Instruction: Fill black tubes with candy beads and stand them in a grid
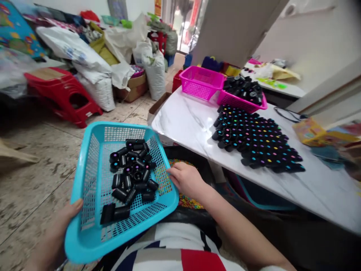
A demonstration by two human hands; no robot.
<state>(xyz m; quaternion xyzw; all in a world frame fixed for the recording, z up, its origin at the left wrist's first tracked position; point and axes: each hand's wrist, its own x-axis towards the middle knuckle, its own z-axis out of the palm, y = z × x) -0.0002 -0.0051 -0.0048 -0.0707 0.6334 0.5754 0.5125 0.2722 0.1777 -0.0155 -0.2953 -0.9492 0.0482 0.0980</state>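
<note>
A blue plastic basket (121, 130) is held in front of me, tilted. My left hand (60, 222) grips its left rim, thumb over the edge and the other fingers hidden beneath. On the right rim my right hand (186, 178) is closed, its fingertips pressed to the edge. Several short black cylinders (128, 182) lie loose in the basket, some with a coloured dot in the end. Below and behind the basket, many tiny coloured beads (190, 203) fill a black bag (180, 216) by my lap.
A white marble-look table (180, 116) bears a block of upright black cylinders (254, 135) with coloured dots. Behind them stand a pink basket (201, 81) and another pink basket (239, 103) heaped with black parts. Red stools (62, 94) and white sacks (155, 71) occupy the floor at left.
</note>
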